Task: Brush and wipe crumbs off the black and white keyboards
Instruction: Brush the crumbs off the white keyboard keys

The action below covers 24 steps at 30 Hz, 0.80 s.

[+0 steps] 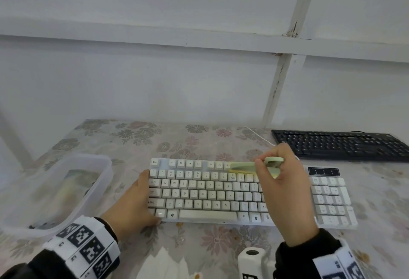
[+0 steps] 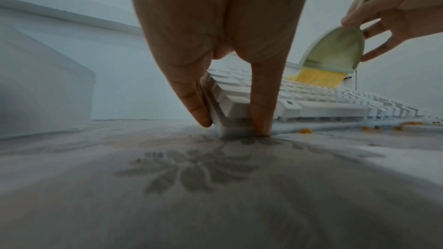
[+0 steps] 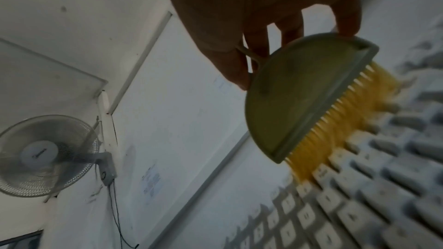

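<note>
- The table (image 1: 221, 241), under a floral cover, is carrying both keyboards; orange crumbs (image 2: 305, 130) are lying along the white keyboard's front edge.
- The black keyboard (image 1: 340, 144) is sitting at the far right, untouched and apart from both hands.
- The white keyboard (image 1: 221, 190) is lying at centre.
- The left hand (image 1: 132, 208) is bracing its left end, thumb and finger pinching the corner.
- The right hand (image 1: 285, 190) is gripping the green brush (image 3: 299, 97), fingers curled on its handle loop.
- The yellow bristles (image 2: 316, 79) are sweeping the upper key rows; contact appears light, though blur is hindering confirmation.
- Risk: brisk strokes may be flicking crumbs between keys or towards the black keyboard.
</note>
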### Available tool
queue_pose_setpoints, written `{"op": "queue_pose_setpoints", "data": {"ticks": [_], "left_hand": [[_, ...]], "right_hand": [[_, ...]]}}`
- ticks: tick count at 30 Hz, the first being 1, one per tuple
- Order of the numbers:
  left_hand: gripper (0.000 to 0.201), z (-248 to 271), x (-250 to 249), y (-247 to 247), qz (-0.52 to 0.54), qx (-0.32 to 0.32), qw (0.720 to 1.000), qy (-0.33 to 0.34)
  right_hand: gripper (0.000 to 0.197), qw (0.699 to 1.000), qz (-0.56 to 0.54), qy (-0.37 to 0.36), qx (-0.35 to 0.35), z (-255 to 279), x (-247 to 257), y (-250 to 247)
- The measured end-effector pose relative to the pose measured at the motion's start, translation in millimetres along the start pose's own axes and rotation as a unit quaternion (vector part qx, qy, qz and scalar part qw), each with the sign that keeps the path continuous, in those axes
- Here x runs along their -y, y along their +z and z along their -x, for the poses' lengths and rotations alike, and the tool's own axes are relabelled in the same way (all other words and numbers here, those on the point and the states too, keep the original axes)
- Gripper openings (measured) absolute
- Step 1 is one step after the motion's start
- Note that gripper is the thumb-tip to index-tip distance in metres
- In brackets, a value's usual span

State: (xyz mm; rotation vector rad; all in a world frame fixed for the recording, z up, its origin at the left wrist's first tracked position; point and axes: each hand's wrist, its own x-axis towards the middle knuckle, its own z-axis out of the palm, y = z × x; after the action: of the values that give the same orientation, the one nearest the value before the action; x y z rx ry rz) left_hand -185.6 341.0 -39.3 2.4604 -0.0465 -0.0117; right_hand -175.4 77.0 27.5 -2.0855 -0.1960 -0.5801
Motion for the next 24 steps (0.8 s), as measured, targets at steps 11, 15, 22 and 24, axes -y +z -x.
{"op": "queue_pose_setpoints", "data": {"ticks": [11, 15, 22, 24], "left_hand": [[0.082, 2.2, -5.8, -1.3, 0.017, 0.001, 1.000, -0.001], [0.083, 1.9, -4.4, -1.7, 0.014, 0.006, 1.000, -0.010], [0.085, 1.4, -4.7, -2.2, 0.017, 0.015, 1.000, -0.019], [0.085, 1.8, -4.6, -2.0, 0.014, 0.014, 1.000, -0.018]], "right_hand": [[0.019, 0.999, 0.024, -0.012, -0.022, -12.6, -19.6, -25.4], [0.011, 0.993, -0.114, -0.014, -0.024, -15.1, -11.0, -35.3], [0.014, 1.000, -0.005, 0.018, -0.001, -21.5, -33.6, -39.0], [0.013, 0.999, 0.014, 0.006, -0.030, -25.2, -33.5, -49.0]]}}
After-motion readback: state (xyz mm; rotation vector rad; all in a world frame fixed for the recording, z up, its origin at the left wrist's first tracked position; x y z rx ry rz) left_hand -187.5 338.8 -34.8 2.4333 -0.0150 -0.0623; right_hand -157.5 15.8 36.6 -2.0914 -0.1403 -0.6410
